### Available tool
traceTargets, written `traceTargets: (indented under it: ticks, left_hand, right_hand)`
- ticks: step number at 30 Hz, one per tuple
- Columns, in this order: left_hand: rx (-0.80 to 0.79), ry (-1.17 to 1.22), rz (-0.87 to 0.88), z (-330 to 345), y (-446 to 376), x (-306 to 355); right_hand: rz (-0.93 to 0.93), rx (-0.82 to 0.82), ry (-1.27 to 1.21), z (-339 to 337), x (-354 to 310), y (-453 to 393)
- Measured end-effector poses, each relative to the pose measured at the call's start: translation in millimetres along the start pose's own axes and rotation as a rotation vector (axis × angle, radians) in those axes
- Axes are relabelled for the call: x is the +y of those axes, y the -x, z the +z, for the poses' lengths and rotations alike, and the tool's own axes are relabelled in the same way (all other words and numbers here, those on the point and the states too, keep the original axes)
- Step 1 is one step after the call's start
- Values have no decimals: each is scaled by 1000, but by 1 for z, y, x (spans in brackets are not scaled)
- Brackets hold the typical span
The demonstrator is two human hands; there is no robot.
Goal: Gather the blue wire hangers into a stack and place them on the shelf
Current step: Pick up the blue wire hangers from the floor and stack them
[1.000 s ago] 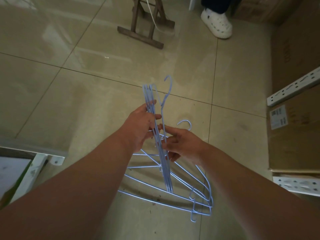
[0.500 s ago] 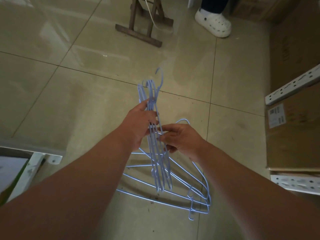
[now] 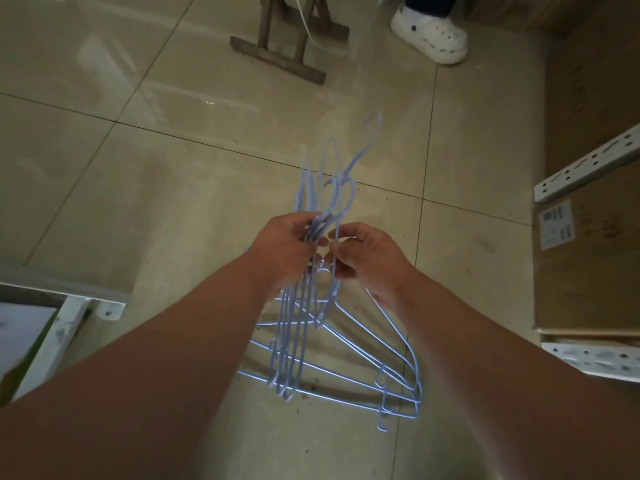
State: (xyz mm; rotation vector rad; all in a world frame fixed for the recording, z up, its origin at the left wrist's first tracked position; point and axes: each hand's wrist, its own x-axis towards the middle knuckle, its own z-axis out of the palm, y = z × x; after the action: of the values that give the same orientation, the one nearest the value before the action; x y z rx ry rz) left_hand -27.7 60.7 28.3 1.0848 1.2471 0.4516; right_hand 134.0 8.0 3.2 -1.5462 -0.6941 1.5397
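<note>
**Both hands on a bundle of blue wire hangers above the floor pile**

The left hand (image 3: 287,251) has its fingers curled around a bundle of thin, pale blue wire hangers (image 3: 294,341), gripping it near the middle. The bundle is seen nearly edge-on, and its wires lie close together but are not lined up: several loops and 1 hook fan out beyond the fingers, and the rounded ends hang toward the floor at differing heights. The exact count in the bundle cannot be told. The right hand (image 3: 367,258) sits just beside the left, its thumb and fingertips pinching a wire of the same bundle.

Under the hands, more blue hangers (image 3: 398,386) lie flat on the beige tiled floor (image 3: 138,188), overlapping in a loose pile, with their corners to the right and a hook poking out at the lower right. The wire is slim and glossy, catching light along its straight runs.

At the right edge stand cardboard boxes (image 3: 585,271) between white perforated shelf rails (image 3: 588,164). A wooden stand (image 3: 277,57) and a white shoe (image 3: 429,36) are at the top.
</note>
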Motion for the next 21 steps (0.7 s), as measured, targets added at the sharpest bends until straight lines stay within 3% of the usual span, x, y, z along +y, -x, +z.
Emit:
traceTargets:
  ticks: [4, 12, 21]
  left_hand:
    - [50, -30, 9, -3, -3, -3]
    - [94, 160, 7, -5, -8, 0]
    - [120, 198, -16, -7, -4, 5]
  right_hand:
    - [40, -65, 121, -3, 4, 3]
    - [155, -277, 121, 0, 12, 14]
    - [104, -198, 128, 9, 23, 13]
